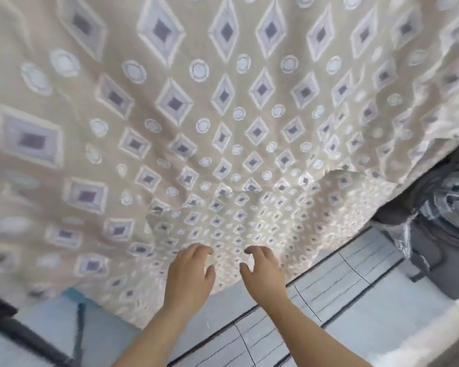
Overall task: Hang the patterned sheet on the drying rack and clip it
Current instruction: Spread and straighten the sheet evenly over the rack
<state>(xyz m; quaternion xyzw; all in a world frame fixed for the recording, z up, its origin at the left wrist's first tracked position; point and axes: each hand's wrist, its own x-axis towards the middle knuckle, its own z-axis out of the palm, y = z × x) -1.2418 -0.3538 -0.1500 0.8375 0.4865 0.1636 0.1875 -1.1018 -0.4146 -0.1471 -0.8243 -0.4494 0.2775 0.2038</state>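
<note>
The sheet (196, 115) fills pretty much my whole view, hanging down in front of me, beige with rows of purple-and-white diamonds and little pale circles. Its lower edge bunches up and wrinkles right where my hands are, low in the middle. My left hand (190, 274) and right hand (263, 274) are side by side, just apart, both with fingers spread and curled like loose claws against the bottom of the fabric. Fingertips look like they're touching the cloth, but neither hand has actually closed on anything, nothing pinched that I can see. Can't see what it's hanging from, that's above the frame. Under the hem there's a grey tiled floor (329, 300), and off to the right some dark grey thing (435, 221), too blurry to call.
</note>
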